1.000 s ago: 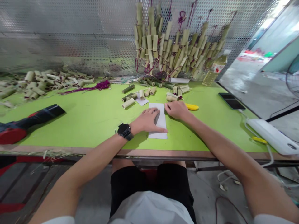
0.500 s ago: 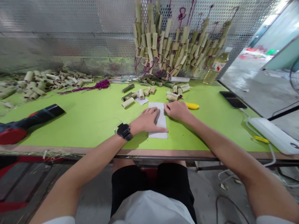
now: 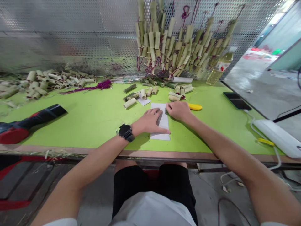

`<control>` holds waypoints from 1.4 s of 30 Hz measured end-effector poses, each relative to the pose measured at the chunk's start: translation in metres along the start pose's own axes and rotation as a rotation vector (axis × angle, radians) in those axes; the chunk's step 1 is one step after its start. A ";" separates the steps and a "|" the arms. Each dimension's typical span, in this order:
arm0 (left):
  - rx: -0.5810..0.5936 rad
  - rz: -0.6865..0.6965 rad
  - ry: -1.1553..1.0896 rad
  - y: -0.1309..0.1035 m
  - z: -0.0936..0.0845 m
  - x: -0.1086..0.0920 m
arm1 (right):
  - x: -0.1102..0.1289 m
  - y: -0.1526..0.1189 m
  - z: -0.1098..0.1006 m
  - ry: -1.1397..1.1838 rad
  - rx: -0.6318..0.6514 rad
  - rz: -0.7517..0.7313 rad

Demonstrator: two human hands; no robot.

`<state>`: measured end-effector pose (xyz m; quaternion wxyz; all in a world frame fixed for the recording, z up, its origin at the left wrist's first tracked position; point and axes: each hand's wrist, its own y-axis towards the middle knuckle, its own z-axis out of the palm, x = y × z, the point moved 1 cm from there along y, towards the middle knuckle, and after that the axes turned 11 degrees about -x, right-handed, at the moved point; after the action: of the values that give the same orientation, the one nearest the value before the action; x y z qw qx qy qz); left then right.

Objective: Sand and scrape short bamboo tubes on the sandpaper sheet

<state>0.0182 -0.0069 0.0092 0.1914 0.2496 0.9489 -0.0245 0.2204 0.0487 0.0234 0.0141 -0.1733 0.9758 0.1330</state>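
A white sheet of paper (image 3: 162,136) lies lengthwise on the green tabletop in front of me. My left hand (image 3: 151,121) rests flat across it, fingers spread and thumb stretched toward its right edge; a black watch (image 3: 126,132) is on that wrist. At the paper's upper right edge, my right hand (image 3: 177,110) is closed with curled fingers touching the border. What it grips, if anything, is hidden under the fingers. Just beyond that hand lies a yellow object (image 3: 195,107), perhaps a handle, partly covered.
Short bamboo tubes (image 3: 129,103) lie behind the paper, with a bigger heap (image 3: 39,83) at left near purple string (image 3: 103,84). Strung bamboo (image 3: 174,44) hangs on the mesh panel. A black-and-red power tool (image 3: 30,122), oil bottle (image 3: 219,69), phone (image 3: 237,100) and white device (image 3: 277,136) flank the workspace.
The whole view has shifted slightly, with things appearing a little further right. Both hands keep their places on the paper, with no clear movement of their own.
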 end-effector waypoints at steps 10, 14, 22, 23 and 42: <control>-0.019 0.018 -0.007 -0.001 0.002 0.000 | 0.001 -0.022 -0.012 -0.005 0.043 -0.087; -0.013 0.005 0.003 0.001 0.002 0.001 | -0.001 -0.002 -0.003 0.011 -0.020 0.029; 0.008 0.014 0.009 0.002 0.003 0.004 | -0.012 -0.008 -0.003 0.128 0.006 -0.036; 0.008 0.017 0.006 0.002 0.003 0.004 | -0.015 -0.012 -0.003 0.145 0.026 -0.067; -0.209 0.160 0.057 0.006 -0.003 -0.005 | -0.009 -0.030 0.009 1.239 0.284 0.120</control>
<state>0.0239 -0.0040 0.0141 0.1907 0.3038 0.9284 0.0970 0.2390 0.0268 0.0083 -0.5372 -0.1594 0.8192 -0.1220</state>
